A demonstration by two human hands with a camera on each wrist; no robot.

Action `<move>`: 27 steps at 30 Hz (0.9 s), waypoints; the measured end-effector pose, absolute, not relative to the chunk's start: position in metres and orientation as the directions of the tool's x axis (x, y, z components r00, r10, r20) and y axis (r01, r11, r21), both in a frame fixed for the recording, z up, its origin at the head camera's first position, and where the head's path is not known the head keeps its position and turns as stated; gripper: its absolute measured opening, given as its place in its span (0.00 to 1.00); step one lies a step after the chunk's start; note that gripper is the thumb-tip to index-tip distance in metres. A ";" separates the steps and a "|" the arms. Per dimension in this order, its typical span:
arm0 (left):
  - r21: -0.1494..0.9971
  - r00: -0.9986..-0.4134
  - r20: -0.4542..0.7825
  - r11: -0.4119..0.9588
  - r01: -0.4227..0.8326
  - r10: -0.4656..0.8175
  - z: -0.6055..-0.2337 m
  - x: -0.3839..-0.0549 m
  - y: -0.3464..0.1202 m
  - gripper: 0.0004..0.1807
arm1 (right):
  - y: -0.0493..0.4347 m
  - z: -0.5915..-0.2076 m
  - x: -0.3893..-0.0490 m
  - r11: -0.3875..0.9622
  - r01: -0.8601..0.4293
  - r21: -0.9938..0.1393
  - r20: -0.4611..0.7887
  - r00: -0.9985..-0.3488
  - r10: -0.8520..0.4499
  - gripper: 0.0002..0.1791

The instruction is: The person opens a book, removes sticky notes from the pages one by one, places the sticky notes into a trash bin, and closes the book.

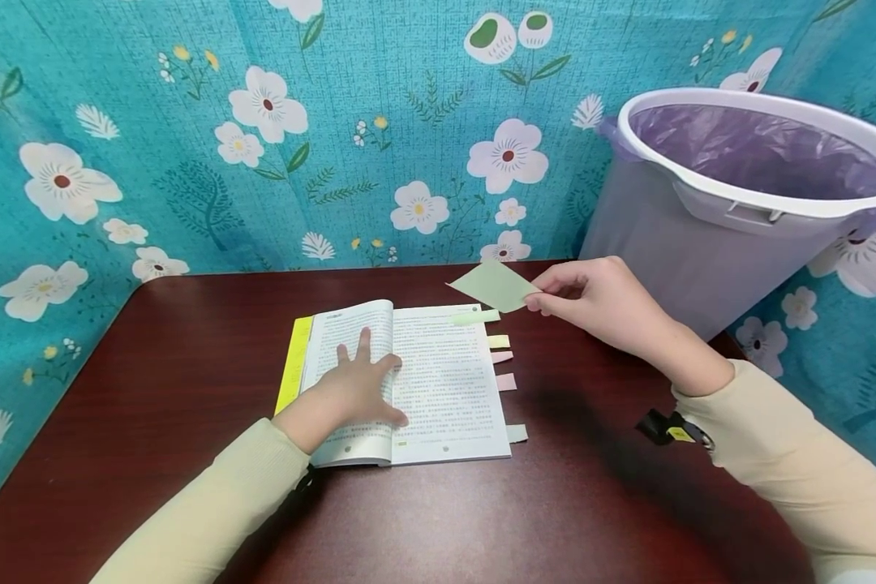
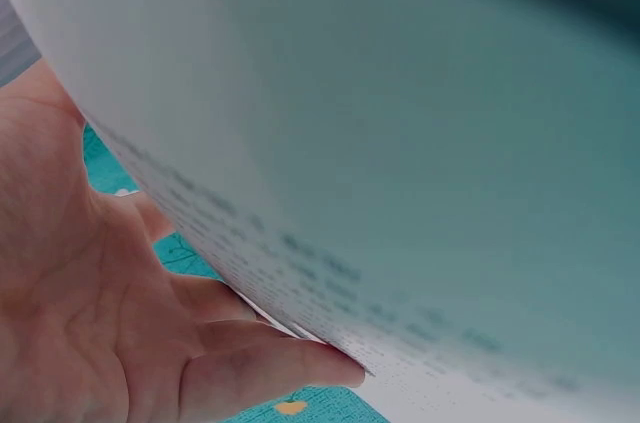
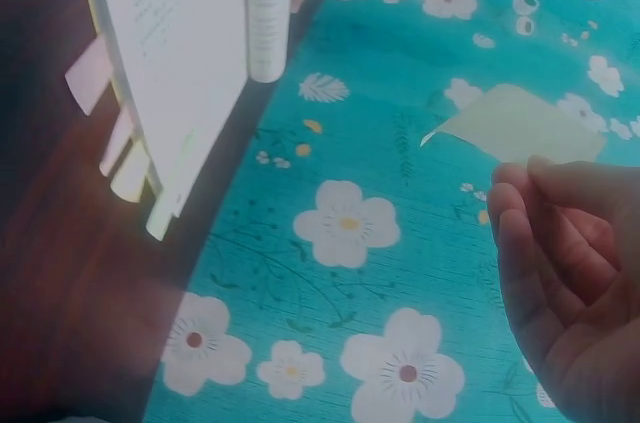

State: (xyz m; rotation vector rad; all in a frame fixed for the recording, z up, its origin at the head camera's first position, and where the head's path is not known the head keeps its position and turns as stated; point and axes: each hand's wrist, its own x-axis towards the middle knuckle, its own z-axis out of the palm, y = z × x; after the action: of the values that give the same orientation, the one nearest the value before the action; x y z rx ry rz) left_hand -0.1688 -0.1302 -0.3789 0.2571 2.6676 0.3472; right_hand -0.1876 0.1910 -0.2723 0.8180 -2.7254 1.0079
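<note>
An open book [image 1: 448, 389] lies on the dark table, its left pages bulging up near the spine. Spread fingers of my left hand [image 1: 350, 388] rest across the left page and the fold; the left wrist view shows the curved page [image 2: 300, 143] close above the palm. Between thumb and fingers of my right hand [image 1: 599, 300], a pale green sticky note [image 1: 495, 285] is pinched by one corner, held up beyond the book's upper right corner. In the right wrist view the note [image 3: 525, 125] has one curled corner.
Several coloured tabs, such as a pink one [image 1: 506, 381], stick out from the book's right edge. A yellow strip [image 1: 292, 365] shows at its left. A lined grey bin [image 1: 672, 235] stands behind the table's right side. Flowered blue cloth [image 1: 350, 122] hangs at the back.
</note>
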 end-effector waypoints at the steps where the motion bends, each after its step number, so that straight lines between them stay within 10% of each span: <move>1: 0.282 -0.887 -0.397 0.951 0.124 0.234 -0.379 -0.169 -0.130 0.49 | 0.192 -0.271 -0.187 0.632 -0.531 -0.565 0.299 -0.845 -0.443 0.04; 27: 0.274 -0.890 -0.397 0.954 0.118 0.224 -0.381 -0.170 -0.130 0.50 | 0.217 -0.238 -0.180 0.620 -0.566 -0.543 0.449 -0.820 -0.355 0.07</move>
State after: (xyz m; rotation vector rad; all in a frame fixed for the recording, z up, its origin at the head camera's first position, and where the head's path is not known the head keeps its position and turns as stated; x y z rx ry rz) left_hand -0.1705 -0.1302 -0.3811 0.2457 2.6712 0.3382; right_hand -0.1797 0.2171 -0.2382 0.7457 -2.5482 1.0058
